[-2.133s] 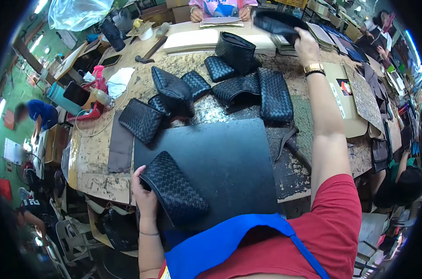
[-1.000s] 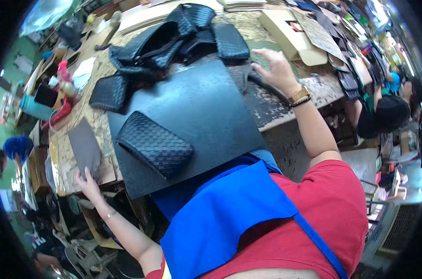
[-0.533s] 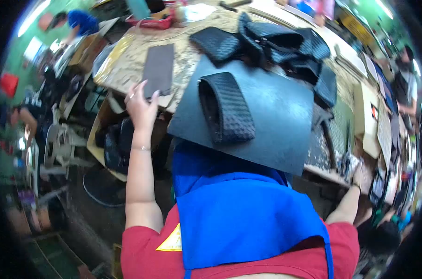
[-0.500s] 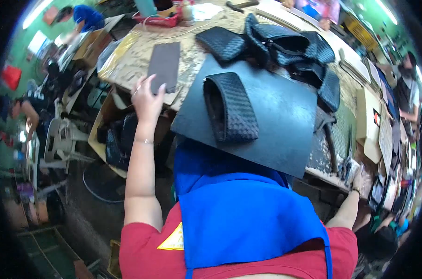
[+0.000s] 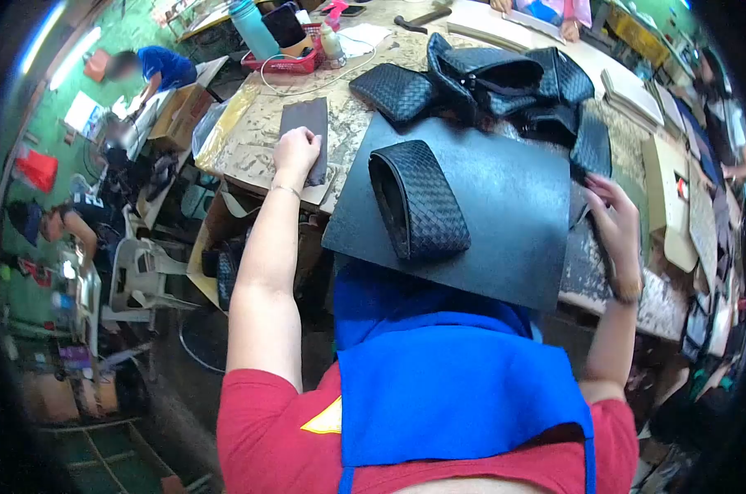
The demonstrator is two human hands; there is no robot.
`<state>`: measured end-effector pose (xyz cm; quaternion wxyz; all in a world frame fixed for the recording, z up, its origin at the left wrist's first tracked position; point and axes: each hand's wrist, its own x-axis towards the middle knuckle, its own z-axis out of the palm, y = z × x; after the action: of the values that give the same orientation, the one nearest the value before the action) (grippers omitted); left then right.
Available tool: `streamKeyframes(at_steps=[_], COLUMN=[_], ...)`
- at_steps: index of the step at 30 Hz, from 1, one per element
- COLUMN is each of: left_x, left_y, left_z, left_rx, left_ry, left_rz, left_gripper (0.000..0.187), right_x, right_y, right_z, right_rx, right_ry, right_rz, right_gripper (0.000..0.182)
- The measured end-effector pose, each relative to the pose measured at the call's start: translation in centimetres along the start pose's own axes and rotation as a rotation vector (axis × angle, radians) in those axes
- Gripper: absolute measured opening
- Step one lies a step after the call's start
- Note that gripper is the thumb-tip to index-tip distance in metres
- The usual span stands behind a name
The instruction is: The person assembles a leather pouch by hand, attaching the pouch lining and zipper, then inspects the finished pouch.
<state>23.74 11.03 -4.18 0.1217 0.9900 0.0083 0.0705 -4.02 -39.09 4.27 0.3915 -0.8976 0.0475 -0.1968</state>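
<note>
My left hand is closed, its curled fingers resting over a flat dark grey-brown strip at the table's left; whatever they pinch is hidden. Beyond the right edge of a large black board, my right hand has its fingers apart, close to dark pieces there. A black woven-textured piece, folded into an open loop, lies on the board. Several similar black woven pieces are heaped at the board's far side, one reaching down toward my right fingertips.
A red basket with a turquoise bottle stands at the back left, a hammer behind. Pale stacked sheets and a cardboard box lie to the right. Other people work left, right and across the table.
My left hand has gone from spread fingers at the strip's near end to curled fingers over it. My right hand has moved up from the table's lower right edge to beside the board.
</note>
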Motion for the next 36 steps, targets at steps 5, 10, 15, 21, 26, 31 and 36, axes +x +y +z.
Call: streamKeyframes(at_steps=[5, 10, 15, 21, 26, 31, 36], left_x=[-3.1, -3.3, -7.2, -11.1, -11.7, -12.4, -12.4], left_y=[-0.2, 0.2, 5.9, 9.8, 10.8, 11.9, 12.8], left_z=[0.3, -0.6, -6.7, -9.7, -8.6, -9.8, -11.3], left_rx=[-0.004, -0.595, -1.052, -0.305, -0.454, -0.78, -0.745], left_ry=[0.134, 0.225, 0.388, 0.665, 0.502, 0.295, 0.229], left_rz=[0.081, 0.034, 0.112, 0.654, 0.684, 0.468, 0.459], left_gripper=[0.03, 0.025, 0.024, 0.015, 0.018, 0.018, 0.017], right_x=[7.1, 9.0, 10.3, 10.8, 10.1, 8.5, 8.1], right_y=[-5.9, -13.1, -16.6, -16.6, -15.1, -15.4, -15.7], right_z=[13.0, 18.6, 20.2, 22.5, 22.7, 21.6, 20.4], right_rx=[0.168, 0.264, 0.347, 0.623, 0.661, 0.642, 0.597], right_ry=[-0.223, -0.231, -0.366, -0.411, -0.429, -0.285, -0.282], right_rz=[-0.48, -0.663, -0.45, -0.31, -0.256, -0.298, -0.349], right_gripper=[0.03, 0.033, 0.046, 0.053, 0.028, 0.021, 0.023])
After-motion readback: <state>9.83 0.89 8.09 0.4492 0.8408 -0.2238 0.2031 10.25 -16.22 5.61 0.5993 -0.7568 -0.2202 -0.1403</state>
